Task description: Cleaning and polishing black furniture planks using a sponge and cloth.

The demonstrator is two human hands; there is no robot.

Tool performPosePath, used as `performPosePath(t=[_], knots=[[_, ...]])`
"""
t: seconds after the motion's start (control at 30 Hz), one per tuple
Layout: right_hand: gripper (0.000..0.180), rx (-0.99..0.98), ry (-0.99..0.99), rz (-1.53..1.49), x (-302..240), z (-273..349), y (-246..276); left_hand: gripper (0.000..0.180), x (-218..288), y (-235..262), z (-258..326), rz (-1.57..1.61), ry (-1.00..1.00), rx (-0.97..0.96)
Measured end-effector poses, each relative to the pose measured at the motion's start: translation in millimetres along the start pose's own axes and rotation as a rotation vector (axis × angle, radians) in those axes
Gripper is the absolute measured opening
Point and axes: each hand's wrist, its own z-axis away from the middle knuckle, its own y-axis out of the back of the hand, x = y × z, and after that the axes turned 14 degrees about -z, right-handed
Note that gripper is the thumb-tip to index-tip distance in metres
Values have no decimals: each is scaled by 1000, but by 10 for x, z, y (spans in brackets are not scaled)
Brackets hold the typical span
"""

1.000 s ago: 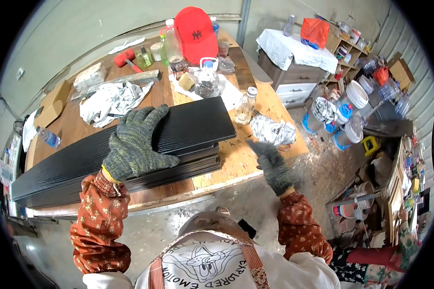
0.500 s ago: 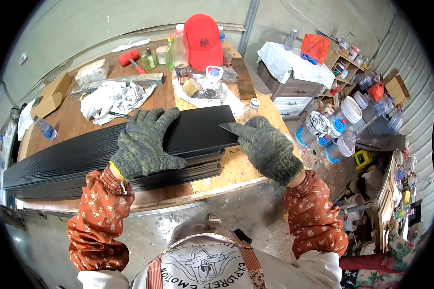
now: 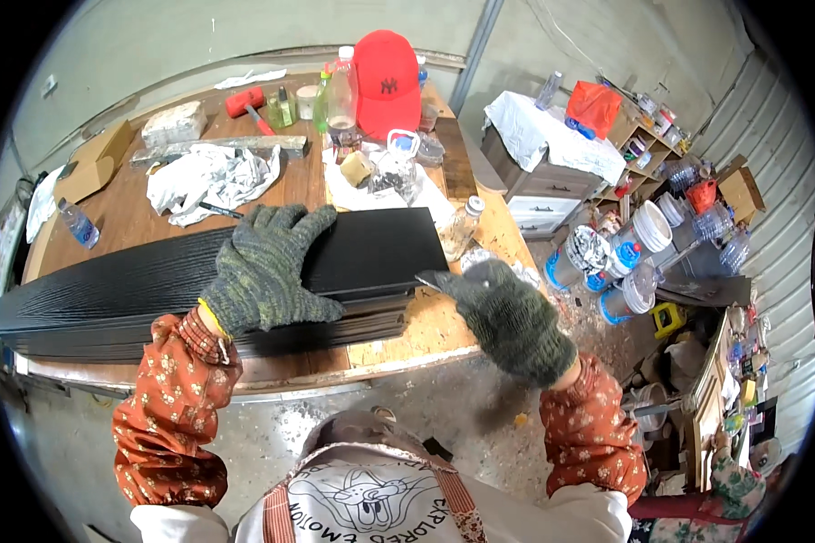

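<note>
A stack of long black wood-grained boards (image 3: 380, 242) lies along the near edge of the workbench. My left hand (image 3: 267, 271), in a grey-green knitted glove, rests flat on the top board with its fingers spread. At the boards' right end, my gloved right hand (image 3: 513, 321) is closed around a small pointed grey blade (image 3: 431, 281). The blade's tip is at the near right corner of the top board; whether it touches cannot be made out. Its handle is hidden inside the glove.
Behind the boards lie a crumpled white cloth (image 3: 210, 184), a marker (image 3: 219, 210) and a red mallet (image 3: 245, 102). A clear bottle (image 3: 462, 228) stands near the boards' right end. A red cap (image 3: 387, 86) stands at the back. Buckets (image 3: 578, 258) crowd the floor at right.
My right hand has moved slightly right and nearer to me, bringing the blade from over the top face down to the near corner. My left hand stays on the board.
</note>
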Motion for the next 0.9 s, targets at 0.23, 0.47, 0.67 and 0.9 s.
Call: performPosePath(t=[0.23, 0.47, 0.67, 0.9], knots=[[54, -112, -2, 104, -37, -45, 103, 104, 19, 37, 3, -12, -10, 12], [48, -100, -100, -6, 120, 27, 117, 101, -11, 12, 47, -22, 8, 61], [29, 537, -22, -599, 454, 385, -372, 100, 34, 35, 29, 15, -30, 78], [38, 470, -64, -364, 332, 169, -710, 99, 60, -25, -22, 58, -91, 154]])
